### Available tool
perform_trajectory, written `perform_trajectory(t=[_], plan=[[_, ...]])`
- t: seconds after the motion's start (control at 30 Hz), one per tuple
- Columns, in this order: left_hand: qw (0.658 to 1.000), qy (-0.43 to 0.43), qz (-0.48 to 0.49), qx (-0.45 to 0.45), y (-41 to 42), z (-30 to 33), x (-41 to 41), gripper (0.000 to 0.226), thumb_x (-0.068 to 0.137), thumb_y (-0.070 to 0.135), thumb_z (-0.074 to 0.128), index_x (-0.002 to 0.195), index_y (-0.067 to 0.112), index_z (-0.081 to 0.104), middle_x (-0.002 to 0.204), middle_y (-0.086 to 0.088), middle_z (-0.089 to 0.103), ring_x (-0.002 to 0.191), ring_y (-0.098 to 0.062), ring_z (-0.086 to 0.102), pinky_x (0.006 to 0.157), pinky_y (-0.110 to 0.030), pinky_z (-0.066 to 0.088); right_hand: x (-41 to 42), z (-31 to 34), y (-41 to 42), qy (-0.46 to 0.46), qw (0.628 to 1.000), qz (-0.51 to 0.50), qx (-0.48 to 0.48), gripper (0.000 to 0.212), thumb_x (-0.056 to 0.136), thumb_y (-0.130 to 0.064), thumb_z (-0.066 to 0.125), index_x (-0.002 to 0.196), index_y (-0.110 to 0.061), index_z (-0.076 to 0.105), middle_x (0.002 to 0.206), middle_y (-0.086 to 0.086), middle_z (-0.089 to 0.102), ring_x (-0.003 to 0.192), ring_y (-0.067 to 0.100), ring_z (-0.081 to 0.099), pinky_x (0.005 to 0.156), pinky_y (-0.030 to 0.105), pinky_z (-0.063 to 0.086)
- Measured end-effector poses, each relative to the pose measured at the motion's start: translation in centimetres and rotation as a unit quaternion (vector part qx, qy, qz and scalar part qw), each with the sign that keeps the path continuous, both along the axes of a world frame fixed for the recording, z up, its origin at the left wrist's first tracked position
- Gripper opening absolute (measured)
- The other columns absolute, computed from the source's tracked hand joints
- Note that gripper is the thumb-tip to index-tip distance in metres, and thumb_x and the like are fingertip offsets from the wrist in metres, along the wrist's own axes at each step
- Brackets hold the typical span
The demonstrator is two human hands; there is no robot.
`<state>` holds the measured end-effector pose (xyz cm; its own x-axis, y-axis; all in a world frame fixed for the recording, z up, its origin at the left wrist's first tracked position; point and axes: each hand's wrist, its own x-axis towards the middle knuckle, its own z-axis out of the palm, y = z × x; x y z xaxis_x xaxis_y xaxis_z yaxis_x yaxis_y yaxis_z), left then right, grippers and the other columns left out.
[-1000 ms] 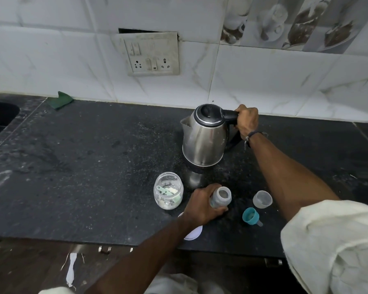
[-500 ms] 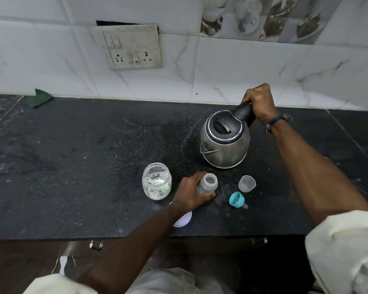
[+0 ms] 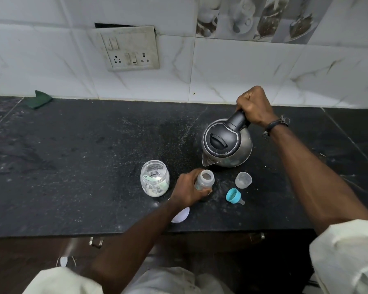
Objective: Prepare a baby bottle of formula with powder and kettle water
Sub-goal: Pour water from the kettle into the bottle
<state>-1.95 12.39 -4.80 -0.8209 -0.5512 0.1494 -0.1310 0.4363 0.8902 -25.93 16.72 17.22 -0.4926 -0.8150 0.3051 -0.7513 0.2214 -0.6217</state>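
Gripping: both hands busy, one thing each, details below, nearest first.
sleeves: cream cloth (image 3: 346, 257) at bottom edge, both forearms bare past it.
cabinet front: dark wood under the counter lip, metal handle (image 3: 96, 242) at left.
white lid: flat disc (image 3: 181, 215) near the counter's front edge, partly hidden under the left wrist.
left hand: (image 3: 187, 190) fingers and thumb curled round the baby bottle, holding it on the counter.
baby bottle: (image 3: 204, 181) clear, upright, mouth open and uncapped; stands just below the kettle spout, between jar and cap. Contents too blurred to call.
powder jar: (image 3: 155, 178) clear glass, no lid on, just left of the left hand; white powder in the bottom, pale green scoop lying inside.
teat ring: (image 3: 233, 195) teal collar with clear teat, lying on its side right of the bottle, apart from it.
clear cap: (image 3: 243, 180) small translucent cup, mouth up, just behind the teat ring, near the kettle's base.
kettle: (image 3: 226, 144) steel body, black lid closed, tilted forward with spout down-left toward the bottle mouth. No stream visible.
right hand: (image 3: 254, 107) fist clenched round the black kettle handle; dark band on the wrist.
counter: (image 3: 83, 166) black stone, speckled with white dust near the kettle.
green cloth: (image 3: 39, 99) folded, far left against the wall.
wall: white marbled tile, switch and socket plate (image 3: 130, 48) above the counter.
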Motion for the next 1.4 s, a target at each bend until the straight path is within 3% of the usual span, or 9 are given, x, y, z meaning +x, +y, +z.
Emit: perform_trajectory(t=[0.2,0.63,0.77,0.9,1.0,1.4], plan=[[1.000,0.009,-0.002,0.006,0.0,-0.1,0.1,0.055,0.069,0.038,0.087,0.118,0.023,0.066,0.107,0.009,0.074,0.098,-0.008,0.070,0.086,-0.043,0.057,1.0,0.4,0.5,0.048,0.998,0.036,0.014,0.027,0.065,-0.017,0.047,0.046,-0.005,0.030,0.052,0.004,0.020,0.054,0.014,0.015,0.047,0.030,0.011],[1.000,0.014,-0.006,0.016,0.0,-0.2,0.0,0.060,0.068,0.039,0.086,0.122,0.025,0.064,0.111,0.007,0.075,0.102,-0.008,0.071,0.090,-0.044,0.058,1.8,0.4,1.2,0.146,0.985,0.072,0.057,0.032,0.067,-0.020,0.048,0.039,-0.010,0.035,0.041,0.006,0.027,0.046,0.019,0.020,0.045,0.024,0.018],[1.000,0.015,-0.006,0.009,0.0,-0.2,0.0,0.058,0.069,0.035,0.088,0.121,0.024,0.065,0.109,0.008,0.075,0.100,-0.008,0.071,0.089,-0.043,0.058,2.4,0.8,1.3,0.198,0.975,0.090,0.053,0.035,0.067,-0.020,0.048,0.042,-0.016,0.023,0.044,0.004,0.017,0.050,0.021,0.014,0.047,0.026,0.015],[1.000,0.017,-0.007,0.005,0.0,-0.2,0.1,0.058,0.069,0.034,0.088,0.122,0.023,0.065,0.109,0.008,0.074,0.100,-0.007,0.070,0.089,-0.042,0.058,2.9,1.1,1.3,0.226,0.968,0.094,0.057,0.037,0.068,-0.019,0.049,0.043,-0.016,0.021,0.044,0.004,0.017,0.051,0.022,0.011,0.048,0.014,0.016],[1.000,0.017,-0.007,0.006,0.0,-0.2,0.1,0.059,0.069,0.035,0.087,0.122,0.022,0.065,0.109,0.008,0.074,0.101,-0.007,0.070,0.089,-0.042,0.058,2.9,1.1,1.1,0.241,0.964,0.094,0.057,0.036,0.068,-0.020,0.048,0.044,-0.014,0.022,0.045,0.006,0.017,0.051,0.021,0.010,0.048,0.025,0.018],[1.000,0.017,-0.007,0.012,0.0,-0.3,0.0,0.058,0.069,0.036,0.086,0.121,0.023,0.065,0.109,0.008,0.074,0.100,-0.007,0.070,0.089,-0.043,0.058,3.2,1.2,1.0,0.276,0.954,0.099,0.059,0.032,0.065,-0.029,0.043,0.041,-0.014,0.027,0.041,0.005,0.019,0.046,0.023,0.013,0.047,0.028,0.023]])
